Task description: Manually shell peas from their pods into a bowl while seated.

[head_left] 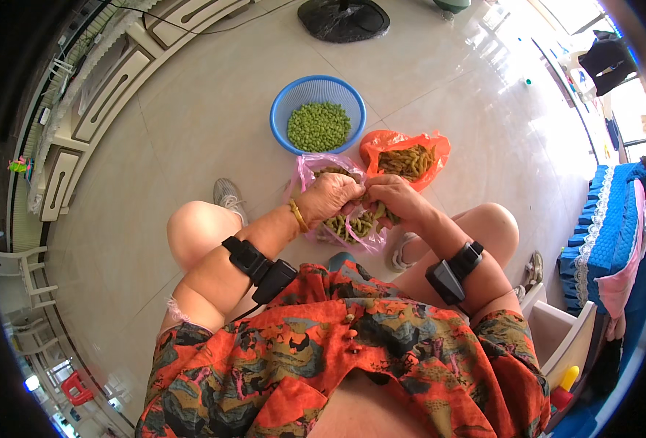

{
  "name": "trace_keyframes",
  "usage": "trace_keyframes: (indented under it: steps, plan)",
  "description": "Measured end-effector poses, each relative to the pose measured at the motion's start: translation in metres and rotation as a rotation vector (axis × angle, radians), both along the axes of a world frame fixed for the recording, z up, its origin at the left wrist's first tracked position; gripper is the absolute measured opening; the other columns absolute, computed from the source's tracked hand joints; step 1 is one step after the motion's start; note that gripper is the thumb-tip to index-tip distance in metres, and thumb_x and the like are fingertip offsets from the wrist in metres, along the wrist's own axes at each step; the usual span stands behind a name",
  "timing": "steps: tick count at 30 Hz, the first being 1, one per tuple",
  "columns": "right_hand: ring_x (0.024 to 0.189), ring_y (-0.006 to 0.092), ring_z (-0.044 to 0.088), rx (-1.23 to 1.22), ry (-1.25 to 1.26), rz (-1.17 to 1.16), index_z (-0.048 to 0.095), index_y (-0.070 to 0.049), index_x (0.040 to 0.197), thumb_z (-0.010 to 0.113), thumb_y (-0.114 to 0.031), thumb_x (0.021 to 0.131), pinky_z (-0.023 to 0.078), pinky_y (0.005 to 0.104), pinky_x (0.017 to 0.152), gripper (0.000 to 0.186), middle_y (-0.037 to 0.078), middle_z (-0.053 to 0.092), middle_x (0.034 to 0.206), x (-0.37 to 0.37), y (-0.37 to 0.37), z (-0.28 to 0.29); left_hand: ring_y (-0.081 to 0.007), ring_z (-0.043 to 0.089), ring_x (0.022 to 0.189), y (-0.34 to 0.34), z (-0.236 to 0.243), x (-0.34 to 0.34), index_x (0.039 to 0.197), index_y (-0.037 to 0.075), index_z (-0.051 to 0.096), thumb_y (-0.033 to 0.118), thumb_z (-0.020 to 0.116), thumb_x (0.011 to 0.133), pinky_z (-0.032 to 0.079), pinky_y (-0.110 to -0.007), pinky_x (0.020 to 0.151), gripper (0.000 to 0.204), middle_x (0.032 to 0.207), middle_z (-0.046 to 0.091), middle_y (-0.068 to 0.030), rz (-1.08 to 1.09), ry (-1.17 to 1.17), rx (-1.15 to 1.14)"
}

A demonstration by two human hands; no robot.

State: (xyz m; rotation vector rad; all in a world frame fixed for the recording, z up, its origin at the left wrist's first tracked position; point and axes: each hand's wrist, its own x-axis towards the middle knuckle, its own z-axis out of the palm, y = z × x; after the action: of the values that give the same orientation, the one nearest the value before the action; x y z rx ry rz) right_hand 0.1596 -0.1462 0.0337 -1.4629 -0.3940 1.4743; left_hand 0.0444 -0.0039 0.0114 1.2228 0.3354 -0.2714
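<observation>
My left hand (330, 194) and my right hand (397, 200) meet fingertip to fingertip above a pink plastic bag (370, 241). Both are closed in a pinch. Green soybean pods (386, 214) show under the curled fingers of my right hand. What the left fingertips pinch is hidden between the two hands. More pods (348, 228) lie in the pink bag, partly covered by my hands. Just beyond, shelled green beans (319, 126) fill the bottom of a blue mesh basket (281, 102). An orange plastic bag (440, 150) of yellowish-brown pods (407, 162) stands to its right.
The bags and basket rest on a glossy tiled floor (213, 117). My knees flank the bags. Cream drawers (111, 95) line the far left. A dark round stand base (345, 20) is at the top. Blue quilted fabric (600, 233) and an open drawer (564, 328) are at right.
</observation>
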Motion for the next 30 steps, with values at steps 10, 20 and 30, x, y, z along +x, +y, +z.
trace_keyframes:
  steps: [10,20,30]
  plan:
    - [0.044,0.0085,0.046,-0.047,0.002,-0.076,0.058,-0.002,0.072,0.052,-0.012,0.081,0.033,0.0213,0.034,0.014,0.002,0.052,0.063,0.005,-0.005,0.004,-0.0016,0.038,0.047,-0.008,-0.003,0.002,0.083,0.007,0.054,0.018,0.049,0.088,0.028,-0.016,0.04,0.013,0.063,0.048,0.0033,0.042,0.109,-0.134]
    - [0.039,0.0087,0.045,-0.037,-0.156,-0.141,0.058,-0.001,0.076,0.057,-0.016,0.081,0.034,0.0221,0.034,0.017,0.002,0.052,0.06,0.009,-0.012,-0.012,-0.0023,0.038,0.046,-0.016,-0.004,0.006,0.085,0.006,0.056,0.016,0.049,0.087,0.029,-0.016,0.039,0.013,0.063,0.049,0.002,0.083,0.267,-0.091]
    - [0.037,0.0074,0.044,-0.119,-0.171,-0.083,0.058,-0.002,0.077,0.059,-0.014,0.08,0.033,0.0209,0.032,0.012,0.001,0.051,0.059,0.006,-0.012,-0.009,-0.0022,0.042,0.046,-0.018,-0.014,0.006,0.085,0.004,0.058,0.01,0.049,0.084,0.031,-0.016,0.039,0.011,0.064,0.053,0.0018,0.09,0.257,-0.062]
